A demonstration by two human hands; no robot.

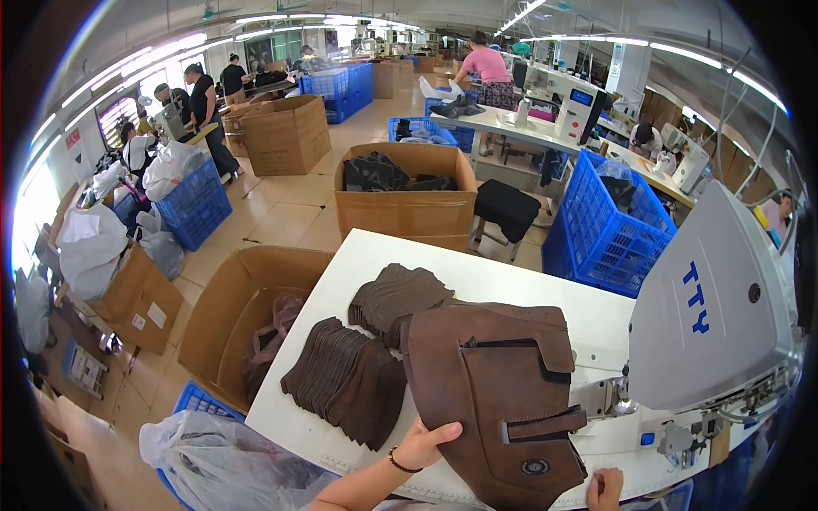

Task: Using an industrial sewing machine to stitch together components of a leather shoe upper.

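A large brown leather panel hangs over the front of the white sewing table. It carries two zip or strap openings and a round dark badge near its lower edge. My left hand grips its left edge, thumb on top and fingers hidden underneath. Close by its lower right corner, my right hand is curled closed; whether anything is in it is hidden. Left of the panel lie two fanned stacks of dark brown leather pieces, a near stack and a far stack.
A grey-white sewing machine stands at the table's right. Cardboard boxes and blue crates surround the table, with a black stool behind it. A plastic-bagged load sits at lower left. Other people work farther back.
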